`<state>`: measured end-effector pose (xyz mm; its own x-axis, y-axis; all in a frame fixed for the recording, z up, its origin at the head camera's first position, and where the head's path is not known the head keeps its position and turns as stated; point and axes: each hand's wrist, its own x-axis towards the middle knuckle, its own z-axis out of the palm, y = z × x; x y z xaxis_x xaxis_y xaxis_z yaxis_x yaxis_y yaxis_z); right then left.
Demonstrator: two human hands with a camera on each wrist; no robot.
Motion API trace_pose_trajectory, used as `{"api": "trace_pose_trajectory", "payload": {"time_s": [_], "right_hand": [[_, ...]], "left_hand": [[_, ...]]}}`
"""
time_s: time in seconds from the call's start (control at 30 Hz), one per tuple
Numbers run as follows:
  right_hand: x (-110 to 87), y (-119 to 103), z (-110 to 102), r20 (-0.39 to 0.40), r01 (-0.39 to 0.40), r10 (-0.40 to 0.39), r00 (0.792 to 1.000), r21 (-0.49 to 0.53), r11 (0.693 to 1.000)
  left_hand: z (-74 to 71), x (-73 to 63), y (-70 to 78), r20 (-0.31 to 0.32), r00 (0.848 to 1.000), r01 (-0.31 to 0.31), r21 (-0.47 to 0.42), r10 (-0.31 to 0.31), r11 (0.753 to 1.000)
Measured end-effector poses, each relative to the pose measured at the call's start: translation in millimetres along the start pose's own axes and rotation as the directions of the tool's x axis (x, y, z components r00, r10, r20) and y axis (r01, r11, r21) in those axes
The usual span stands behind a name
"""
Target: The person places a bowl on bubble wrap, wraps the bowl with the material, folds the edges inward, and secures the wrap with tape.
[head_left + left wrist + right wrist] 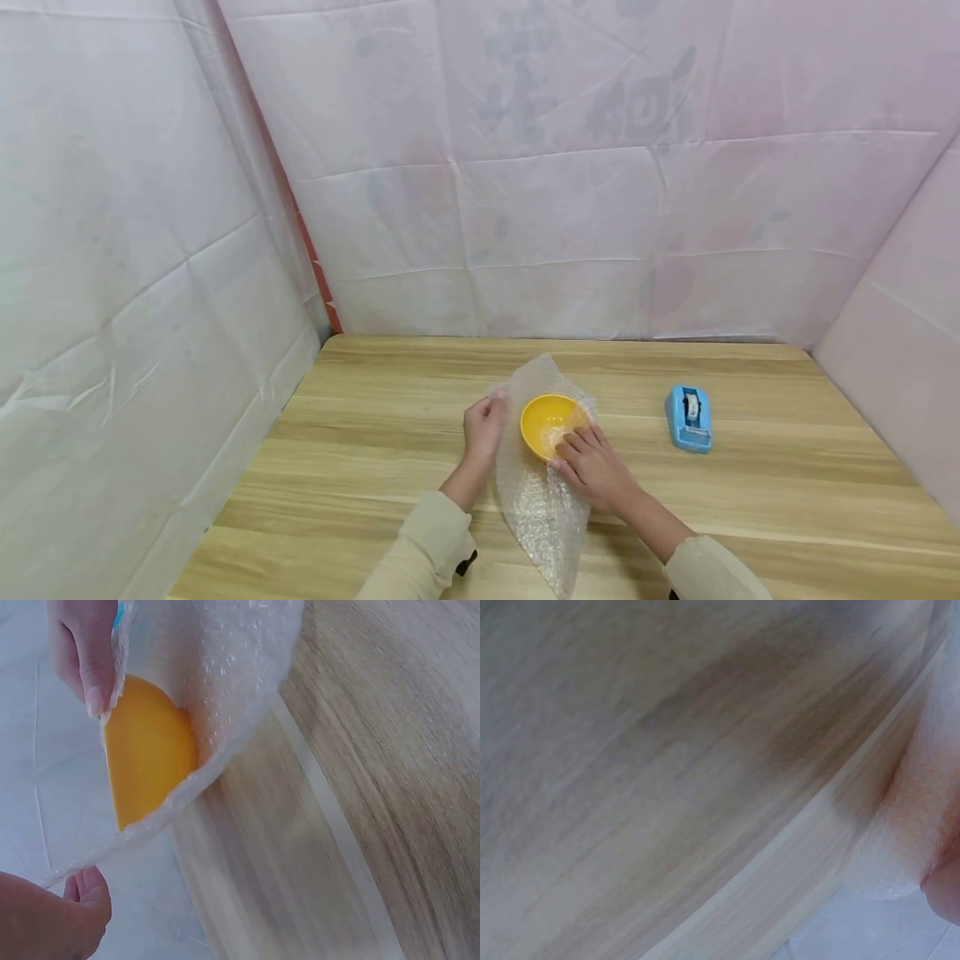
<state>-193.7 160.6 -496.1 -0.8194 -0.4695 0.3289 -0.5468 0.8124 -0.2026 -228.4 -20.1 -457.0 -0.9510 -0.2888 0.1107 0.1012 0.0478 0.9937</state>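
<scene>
A yellow bowl (538, 417) sits on a sheet of clear bubble wrap (534, 508), its opening facing up. At the bowl's left, my left hand (482, 431) pinches the raised edge of the sheet between thumb and fingers. My right hand (597, 468) holds a folded-over flap of the wrap at the bowl's right rim, fingers bent over into the bowl. In the left wrist view, the wrap curves up around the side of the bowl (150, 754). The right wrist view catches only the wrap (900, 851) and a bit of the right hand (943, 894).
A blue tape dispenser (687, 421) with a roll in it stands on the wooden table (360, 433), to the right of the bowl. White sheeting (555, 217) hangs behind the table and along both sides.
</scene>
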Motion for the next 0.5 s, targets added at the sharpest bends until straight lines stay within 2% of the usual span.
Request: {"api": "trace_pose_trajectory", "payload": {"time_s": [0.2,0.5], "right_hand": [[0.0,-0.4,-1.1,0.008,-0.001,0.001,1.000,0.002,1.000],[-0.6,1.2,1.2,-0.013,0.015,-0.015,1.000,-0.017,1.000]], "left_hand": [[6.1,-2.8,2.5,0.025,0.999,0.027,-0.008,-0.027,1.000],[15.9,-9.0,2.2,0.055,0.998,0.024,-0.013,-0.023,1.000]]}}
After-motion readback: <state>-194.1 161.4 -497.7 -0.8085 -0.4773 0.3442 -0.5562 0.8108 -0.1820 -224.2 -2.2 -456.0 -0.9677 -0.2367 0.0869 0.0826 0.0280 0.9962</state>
